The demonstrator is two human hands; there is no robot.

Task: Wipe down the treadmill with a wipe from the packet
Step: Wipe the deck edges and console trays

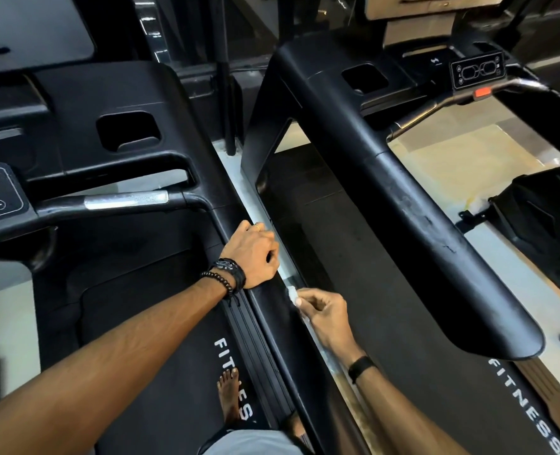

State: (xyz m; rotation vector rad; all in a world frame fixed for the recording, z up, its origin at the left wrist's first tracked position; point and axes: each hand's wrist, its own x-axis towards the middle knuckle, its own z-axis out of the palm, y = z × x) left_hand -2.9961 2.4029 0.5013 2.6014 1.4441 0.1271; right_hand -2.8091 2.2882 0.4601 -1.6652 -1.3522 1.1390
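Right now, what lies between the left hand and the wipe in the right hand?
In the head view, only the bare black handrail: the left hand grips it, and the wipe, pinched by the right hand, touches it lower down.

The treadmill [114,103] is matt black plastic, its side handrail [265,310] smoother with a dull sheen. The front grip bar [126,199] carries a brushed, shiny metal sleeve. The belt [173,323] looks like matt, finely textured rubber with white print. The neighbouring treadmill's arm [436,231] is matt black, scuffed and streaked grey. The wipe [292,294] is white, soft, crumpled cloth-like material. The bracelet [219,280] has glossy dark beads.
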